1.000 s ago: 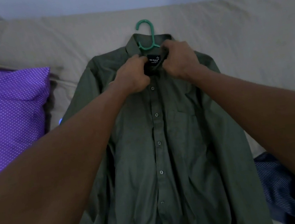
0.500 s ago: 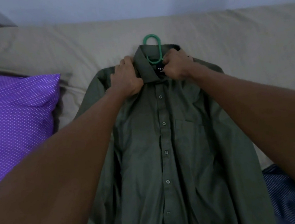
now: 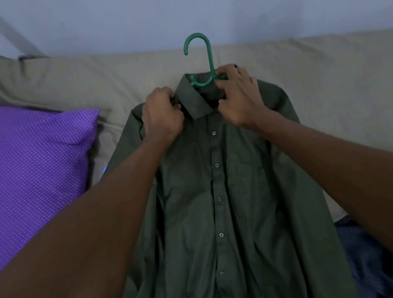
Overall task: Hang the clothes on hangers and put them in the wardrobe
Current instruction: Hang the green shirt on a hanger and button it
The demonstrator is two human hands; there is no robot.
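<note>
Shirt (image 3: 222, 194): dark olive green, plain, with small grey buttons. Hanger (image 3: 201, 60): teal green. Pillow (image 3: 26, 173): purple with fine white dots. Bed (image 3: 329, 79) sheet: plain beige. Garment (image 3: 374, 258) at lower right: dark navy with thin pale stripes. Wall (image 3: 198, 4): pale blue-grey.

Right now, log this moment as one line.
green shirt on bed | hanger inside collar | left hand grips collar | right hand grips collar, hanger

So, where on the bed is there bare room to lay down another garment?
The widest bare patch of beige sheet lies beyond the green shirt, on its right side, up to the wall. A narrower strip runs between the purple pillow and the shirt's left sleeve. It is crowded near the right edge, where a dark striped garment lies against the shirt.
</note>
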